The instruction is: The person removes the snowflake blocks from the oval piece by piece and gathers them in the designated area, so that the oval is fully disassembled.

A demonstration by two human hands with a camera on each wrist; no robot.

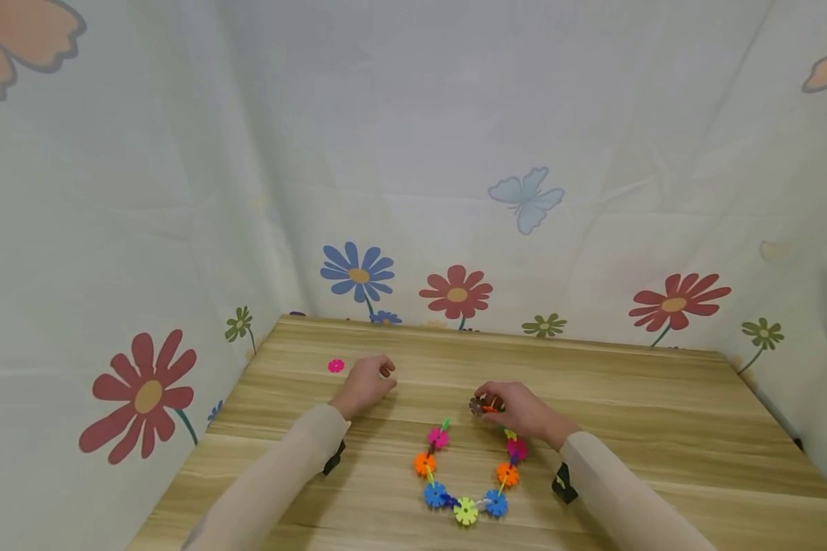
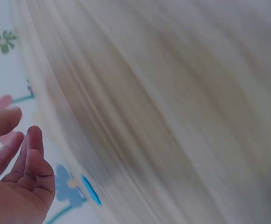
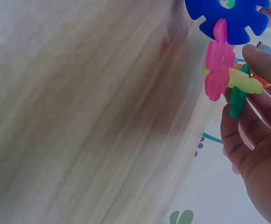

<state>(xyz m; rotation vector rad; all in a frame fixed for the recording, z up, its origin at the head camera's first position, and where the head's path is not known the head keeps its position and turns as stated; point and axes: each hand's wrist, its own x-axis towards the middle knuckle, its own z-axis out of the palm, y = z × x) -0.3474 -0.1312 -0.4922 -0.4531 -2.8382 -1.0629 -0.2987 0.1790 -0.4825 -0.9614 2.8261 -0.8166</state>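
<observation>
A chain of notched, flower-shaped plastic discs (image 1: 465,511) curves in an open ring on the table, in pink, orange, blue, yellow and green. My right hand (image 1: 524,409) is at the ring's far right end, fingers curled at a brown disc (image 1: 476,406) and an orange one. In the right wrist view, a green disc (image 3: 239,100), a yellow disc (image 3: 249,83), a pink disc (image 3: 219,70) and a dark blue disc (image 3: 228,21) link on from these fingers. My left hand (image 1: 367,385) holds nothing, its fingers loosely bent, left of the ring.
A loose pink disc (image 1: 335,366) lies on the wooden table (image 1: 627,398), just beyond my left hand. A light curtain (image 1: 413,153) printed with flowers and butterflies hangs behind the far edge and along both sides.
</observation>
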